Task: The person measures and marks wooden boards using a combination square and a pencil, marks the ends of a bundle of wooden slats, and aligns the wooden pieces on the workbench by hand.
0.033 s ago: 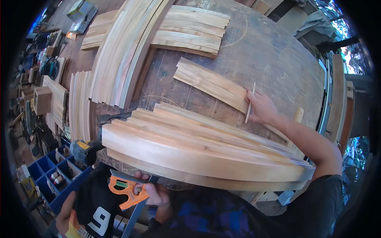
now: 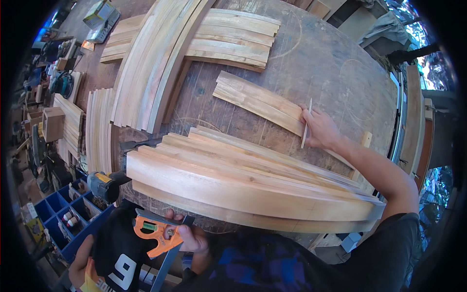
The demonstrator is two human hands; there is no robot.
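My left hand [image 2: 193, 239] is closed round a combination square [image 2: 160, 232] with an orange head, a small green level vial and a metal blade, low in front of my body. Stretched out over the workbench, my right hand [image 2: 319, 127] grips a thin pale stick [image 2: 306, 124] upright across the end of a pair of flat boards [image 2: 260, 101]; whether it is a pencil or a wood strip I cannot tell. Some of its fingers are hidden behind the stick. Between my two hands lies a fanned stack of long, planed boards [image 2: 253, 182], the nearest one thick and curved in the view.
More boards [image 2: 158, 58] lie stacked crosswise at the back left of the workbench [image 2: 335, 73]. A cordless drill [image 2: 103, 186] rests by the near stack's left end, above a blue divided bin [image 2: 61, 216]. At lower left is another person in a black cap [image 2: 114, 248].
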